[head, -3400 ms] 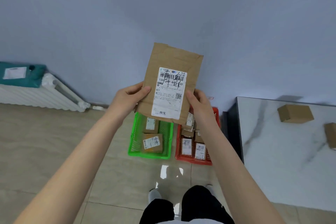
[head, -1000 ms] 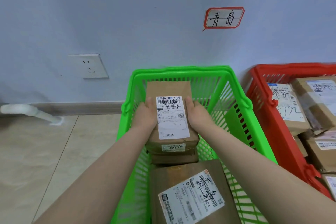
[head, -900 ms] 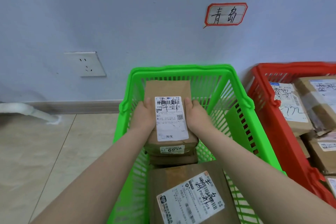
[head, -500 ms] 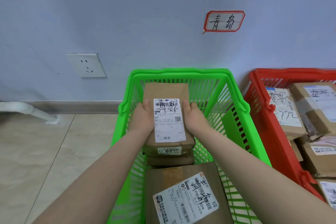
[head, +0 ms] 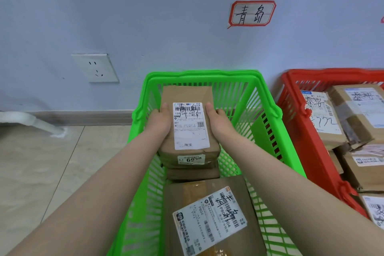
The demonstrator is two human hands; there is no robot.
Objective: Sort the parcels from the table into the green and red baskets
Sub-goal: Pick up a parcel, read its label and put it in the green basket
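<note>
A brown paper parcel with a white shipping label lies inside the green basket, on top of a stack of other parcels. My left hand grips its left edge and my right hand grips its right edge, thumbs on top. A larger brown box with a tilted label lies at the near end of the same basket. The red basket stands to the right, filled with several labelled parcels.
Both baskets stand on the tiled floor against a pale blue wall. A red-bordered handwritten sign hangs above the green basket. A wall socket is at left, and a white pipe runs along the skirting.
Since 3.4 s ago the parcel went from held up in the air down into the green basket. Over the last second it and my hands have stayed almost still on the stack.
</note>
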